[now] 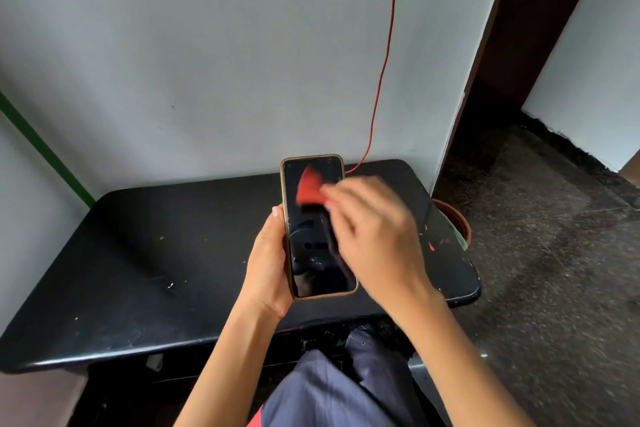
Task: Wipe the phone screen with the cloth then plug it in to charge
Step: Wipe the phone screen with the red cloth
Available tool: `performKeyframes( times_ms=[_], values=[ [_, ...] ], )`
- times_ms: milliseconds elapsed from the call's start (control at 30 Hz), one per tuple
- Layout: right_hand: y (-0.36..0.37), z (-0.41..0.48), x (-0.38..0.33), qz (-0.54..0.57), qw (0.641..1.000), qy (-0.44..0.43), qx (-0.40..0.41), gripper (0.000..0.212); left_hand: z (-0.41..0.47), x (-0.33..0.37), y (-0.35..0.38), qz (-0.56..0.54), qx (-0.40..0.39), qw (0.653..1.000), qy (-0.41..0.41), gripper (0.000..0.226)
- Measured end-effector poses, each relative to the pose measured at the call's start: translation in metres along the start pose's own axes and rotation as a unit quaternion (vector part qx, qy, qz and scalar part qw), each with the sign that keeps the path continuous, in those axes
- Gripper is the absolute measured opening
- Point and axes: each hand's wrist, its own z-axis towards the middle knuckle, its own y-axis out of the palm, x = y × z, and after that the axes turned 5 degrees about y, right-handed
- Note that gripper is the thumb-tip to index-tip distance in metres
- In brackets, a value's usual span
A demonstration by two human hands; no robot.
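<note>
My left hand (268,263) grips a phone (311,253) with a dark screen and a tan case, held upright above the black table. My right hand (374,236) pinches a small red cloth (309,187) and presses it on the upper part of the screen; hand and cloth are motion-blurred. A red charging cable (383,62) hangs down the grey wall and reaches the table's back edge behind the phone. Its plug end is hidden behind the phone and my right hand.
The black table (156,253) stands against the grey wall, with red paint marks near its right edge. A reddish round pot (457,218) sits on the floor right of the table. My knees in dark trousers are below. A doorway opens at far right.
</note>
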Motion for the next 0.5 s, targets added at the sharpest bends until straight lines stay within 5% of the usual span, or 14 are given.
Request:
performKeyframes(
  times_ms=[67, 200, 500],
  values=[
    [0.007, -0.027, -0.013, -0.097, 0.991, -0.049, -0.083, 0.02, -0.006, 0.0, -0.001, 0.006, 0.012, 1.0, 0.019, 0.044],
    [0.01, -0.075, -0.038, -0.2, 0.957, 0.009, -0.21, 0.061, -0.015, 0.007, -0.002, 0.037, 0.032, 0.997, 0.067, 0.047],
    [0.001, -0.056, -0.039, -0.19, 0.947, -0.009, -0.259, 0.099, -0.028, 0.009, 0.004, 0.055, 0.035, 0.993, 0.094, 0.043]
  ],
)
